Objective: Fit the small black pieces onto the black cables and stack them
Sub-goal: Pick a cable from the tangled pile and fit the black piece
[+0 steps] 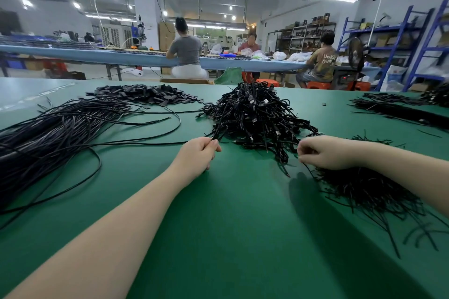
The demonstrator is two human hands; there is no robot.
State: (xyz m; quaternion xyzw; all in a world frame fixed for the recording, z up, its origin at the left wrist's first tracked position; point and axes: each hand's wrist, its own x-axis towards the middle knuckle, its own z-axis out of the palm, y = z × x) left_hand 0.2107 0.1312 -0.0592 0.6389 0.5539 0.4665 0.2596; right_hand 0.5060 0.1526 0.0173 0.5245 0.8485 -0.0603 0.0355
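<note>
Cables, long bundle (48,133): black, loose, spread across the left side of the green table (218,238); several strands curve out toward the middle.
Cables, tangled heap (255,116): piled high at the table's centre, just beyond both hands; a few connector ends show in it.
Cables, short pile (364,192): fanned flat at the right, under and in front of the right forearm.
Cables, far bundle (398,109): lies at the right edge, well apart from the hands.
Small black pieces (145,94): flat tabs in a low heap at the far left-centre, behind the long bundle; one stray piece (323,104) sits alone to the right of the tangled heap.
Left hand (196,153): fingers curled, thumb and forefinger pinching a cable end (216,135) that runs up into the tangled heap.
Right hand (323,153): fingers curled inward over the near edge of the short pile; thin black strands show at the fingertips, but whether it grips them cannot be told.
Background: three people sit at a long blue bench (121,57); blue shelving (401,39) stands at the right.
</note>
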